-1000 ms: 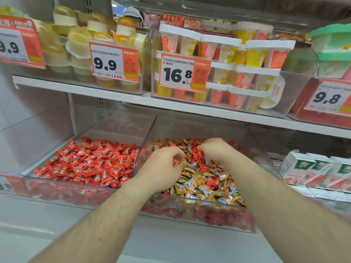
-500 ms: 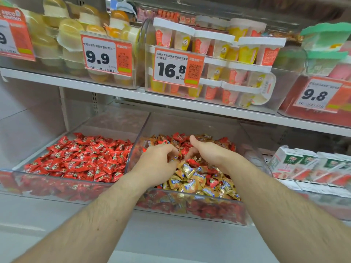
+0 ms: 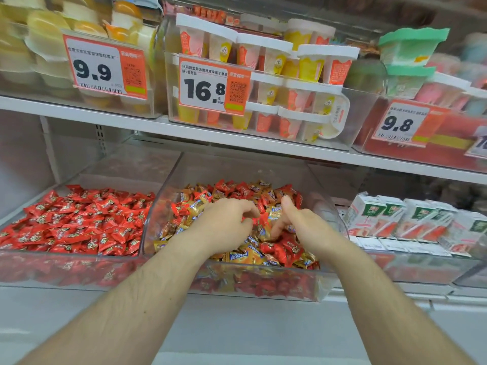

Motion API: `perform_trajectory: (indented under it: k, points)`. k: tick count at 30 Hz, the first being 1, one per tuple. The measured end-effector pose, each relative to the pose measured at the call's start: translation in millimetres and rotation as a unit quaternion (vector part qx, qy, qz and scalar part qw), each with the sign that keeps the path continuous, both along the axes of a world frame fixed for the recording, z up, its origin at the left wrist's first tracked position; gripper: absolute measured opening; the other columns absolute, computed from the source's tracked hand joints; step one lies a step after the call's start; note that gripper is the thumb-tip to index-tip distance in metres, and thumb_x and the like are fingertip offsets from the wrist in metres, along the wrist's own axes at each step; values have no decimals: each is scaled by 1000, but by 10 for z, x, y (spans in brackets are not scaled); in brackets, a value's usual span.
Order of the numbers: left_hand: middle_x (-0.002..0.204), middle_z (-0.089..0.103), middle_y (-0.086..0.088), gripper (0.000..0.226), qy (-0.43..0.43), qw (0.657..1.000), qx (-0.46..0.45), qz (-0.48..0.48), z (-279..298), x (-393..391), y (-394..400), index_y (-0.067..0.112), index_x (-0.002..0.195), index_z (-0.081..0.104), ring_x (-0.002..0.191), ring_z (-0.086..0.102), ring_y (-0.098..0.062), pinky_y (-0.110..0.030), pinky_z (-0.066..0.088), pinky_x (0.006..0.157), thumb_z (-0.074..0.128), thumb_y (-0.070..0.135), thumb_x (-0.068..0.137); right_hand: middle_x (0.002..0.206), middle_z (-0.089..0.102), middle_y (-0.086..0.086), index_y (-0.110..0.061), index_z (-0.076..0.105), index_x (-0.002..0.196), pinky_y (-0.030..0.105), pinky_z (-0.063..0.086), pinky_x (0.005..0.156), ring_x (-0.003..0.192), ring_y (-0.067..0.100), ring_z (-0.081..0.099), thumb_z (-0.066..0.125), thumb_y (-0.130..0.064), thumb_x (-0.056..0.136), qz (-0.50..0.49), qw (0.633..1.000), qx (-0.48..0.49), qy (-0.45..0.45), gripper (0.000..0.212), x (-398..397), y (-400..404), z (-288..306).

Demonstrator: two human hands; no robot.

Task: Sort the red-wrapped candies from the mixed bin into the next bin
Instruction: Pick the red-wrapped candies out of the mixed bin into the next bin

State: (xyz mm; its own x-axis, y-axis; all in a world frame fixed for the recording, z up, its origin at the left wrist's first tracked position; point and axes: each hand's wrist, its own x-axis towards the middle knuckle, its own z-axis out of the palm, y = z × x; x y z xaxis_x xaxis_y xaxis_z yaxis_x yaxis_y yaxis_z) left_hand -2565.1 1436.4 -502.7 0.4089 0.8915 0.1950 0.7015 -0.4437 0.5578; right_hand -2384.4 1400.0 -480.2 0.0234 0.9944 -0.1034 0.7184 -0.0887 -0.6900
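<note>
**Both hands down in the mixed candy bin**

Two clear bins are seen side by side on the lower shelf. The mixed bin [image 3: 326, 283], in the middle, is filled with red candies [image 3: 274, 246] and gold candies [image 3: 247, 255] jumbled together. The next bin [image 3: 68, 270], touching it on the left, is filled with red wrappers only.

The left hand [image 3: 224, 225] is held over the pile with its fingers curled; a red wrapper is seen at its fingertips, but whether it is pinched cannot be told. The right hand [image 3: 297, 222] is held just beside it, thumb raised and forefinger pointed down into the pile; whether anything is gripped by it cannot be told either.

Small white cartons [image 3: 400, 219] are lined up to the right of the mixed bin. On the shelf above, dessert cups [image 3: 266, 61] are stacked behind orange price tags [image 3: 210, 88] marked 9.9, 16.8 and 9.8
</note>
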Motion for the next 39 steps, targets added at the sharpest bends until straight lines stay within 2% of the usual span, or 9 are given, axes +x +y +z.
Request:
perform_trajectory:
  k: [3, 6, 15, 23, 26, 29, 33, 36, 39]
  points:
    - [116, 65, 12, 26, 14, 998, -3, -56, -18, 106, 18, 31, 115, 68, 103, 56, -7, -27, 44, 94, 52, 22, 96, 75, 62, -12, -13, 73, 78, 28, 39, 68, 69, 5, 54, 48, -41, 99, -79, 992, 82, 58, 43, 101, -26, 10]
    - [102, 65, 19, 23, 18, 994, -4, -108, -50, 209, 21, 34, 112, 70, 90, 55, 2, -23, 45, 85, 59, 32, 92, 75, 66, -6, -18, 70, 82, 27, 45, 59, 68, 15, 60, 58, -19, 87, -93, 991, 89, -41, 14, 192, -63, 3]
    - [89, 71, 17, 20, 48, 978, -56, -195, -83, 382, 45, 32, 97, 75, 83, 62, -1, -28, 51, 78, 77, 39, 78, 91, 62, -6, -32, 59, 85, 17, 36, 52, 78, 12, 56, 70, -22, 76, -16, 983, -1, -185, 17, 169, -43, -241]
    - [88, 67, 21, 22, 32, 979, -75, -188, -55, 310, -11, 37, 107, 68, 85, 58, 7, -17, 46, 78, 72, 28, 87, 76, 60, -5, -24, 65, 94, 24, 44, 51, 61, 12, 56, 58, -13, 88, -88, 993, 53, -63, 15, 276, -50, -84]
    - [84, 67, 19, 18, -53, 984, -81, -148, -30, 208, -42, 36, 104, 68, 79, 60, 7, -17, 49, 74, 67, 24, 91, 64, 58, 1, -14, 64, 77, 39, 50, 58, 60, 20, 53, 49, -7, 88, -135, 988, 74, 31, 20, 224, -38, -29]
    - [88, 67, 10, 17, -215, 969, -109, -52, 28, 92, -22, 32, 98, 67, 81, 66, -5, -25, 56, 74, 61, 16, 95, 58, 41, 1, -10, 52, 67, 28, 29, 50, 54, 18, 35, 43, -4, 85, -116, 991, 64, 2, 22, 171, -46, -47]
    - [89, 53, -6, 22, -455, 851, -260, 42, 109, -21, 10, 11, 107, 64, 85, 64, -20, -25, 59, 68, 53, -5, 96, 55, 44, -3, -18, 46, 57, 26, 37, 52, 56, 17, 42, 64, -10, 73, -53, 997, 0, -59, 26, 92, -33, -42]
    - [103, 58, -9, 36, -474, 810, -337, 69, 128, -55, 31, 11, 105, 67, 88, 60, -25, -27, 57, 63, 43, -13, 93, 69, 56, -2, -18, 58, 71, 27, 43, 58, 63, 16, 50, 77, -23, 68, 4, 987, -67, -146, 20, 31, -56, -65]
    - [95, 66, -9, 46, -439, 822, -351, 87, 152, 6, 38, 12, 98, 72, 65, 55, -19, -26, 41, 50, 34, -10, 84, 83, 65, -2, -13, 63, 82, 29, 51, 64, 73, 18, 61, 77, -30, 66, -7, 975, -58, -214, 26, 16, -60, -112]
